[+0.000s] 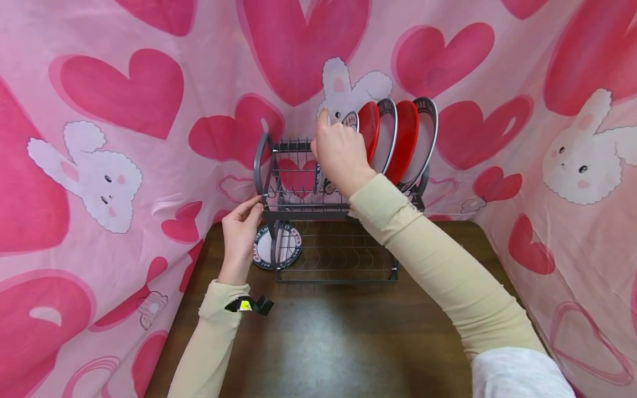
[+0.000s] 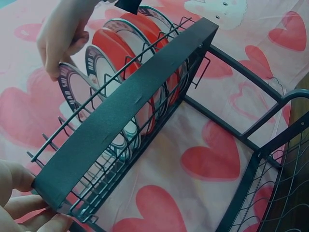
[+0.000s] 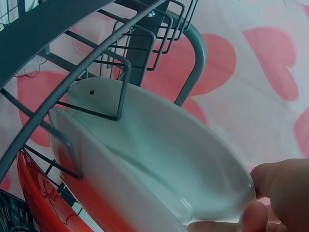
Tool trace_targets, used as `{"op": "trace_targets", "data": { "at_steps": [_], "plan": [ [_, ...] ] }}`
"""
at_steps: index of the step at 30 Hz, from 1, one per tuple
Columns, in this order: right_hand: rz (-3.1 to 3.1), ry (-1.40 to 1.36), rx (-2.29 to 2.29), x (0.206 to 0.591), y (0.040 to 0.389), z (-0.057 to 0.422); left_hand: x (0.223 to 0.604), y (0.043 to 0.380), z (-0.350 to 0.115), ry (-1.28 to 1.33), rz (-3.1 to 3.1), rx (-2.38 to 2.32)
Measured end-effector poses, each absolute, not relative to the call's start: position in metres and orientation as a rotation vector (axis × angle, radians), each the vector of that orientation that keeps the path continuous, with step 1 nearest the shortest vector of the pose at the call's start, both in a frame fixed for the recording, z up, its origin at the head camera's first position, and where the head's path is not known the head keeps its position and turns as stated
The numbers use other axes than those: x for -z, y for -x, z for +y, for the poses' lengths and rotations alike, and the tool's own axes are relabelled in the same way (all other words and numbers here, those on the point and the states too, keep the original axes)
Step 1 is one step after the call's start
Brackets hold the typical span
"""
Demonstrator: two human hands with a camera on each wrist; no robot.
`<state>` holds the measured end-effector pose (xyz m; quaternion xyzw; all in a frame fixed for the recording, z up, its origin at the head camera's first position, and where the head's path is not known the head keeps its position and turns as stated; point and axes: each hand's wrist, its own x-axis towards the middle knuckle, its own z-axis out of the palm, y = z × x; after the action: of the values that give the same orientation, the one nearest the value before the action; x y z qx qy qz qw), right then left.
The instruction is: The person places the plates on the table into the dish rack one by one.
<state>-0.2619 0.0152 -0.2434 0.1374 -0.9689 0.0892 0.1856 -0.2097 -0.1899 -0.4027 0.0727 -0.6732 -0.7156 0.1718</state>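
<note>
My right hand (image 1: 340,152) is above the upper tier of a dark metal dish rack (image 1: 308,208). It pinches the edge of a plate (image 2: 67,89) with a dark lettered rim, which stands on edge between the wires. In the right wrist view the white underside of the plate (image 3: 159,150) shows, with thumb and fingers at its rim. To the right of this hand, red plates (image 1: 405,138) and white plates with patterned rims (image 1: 390,132) stand upright in a row. My left hand (image 1: 242,224) grips the front left corner of the upper tier.
Another plate (image 1: 264,249) with a lettered rim lies flat at the lower left, partly behind the rack's post. The rack's lower wire tier (image 1: 343,257) stands over the brown table (image 1: 338,337). Pink cloth (image 1: 219,72) with hearts and rabbits hangs behind and at both sides.
</note>
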Motion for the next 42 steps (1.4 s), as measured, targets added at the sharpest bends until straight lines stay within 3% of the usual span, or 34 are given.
{"op": "trace_targets", "data": {
  "at_steps": [23,42],
  "plan": [
    [-2.538,-0.493,-0.335,0.243,0.243,0.033,0.401,0.205,-0.194,-0.215,-1.922,2.045],
    [-2.270,-0.620,-0.441,0.260,0.204,0.065,0.400,0.203,-0.195,-0.199,-1.964,2.040]
  ]
}}
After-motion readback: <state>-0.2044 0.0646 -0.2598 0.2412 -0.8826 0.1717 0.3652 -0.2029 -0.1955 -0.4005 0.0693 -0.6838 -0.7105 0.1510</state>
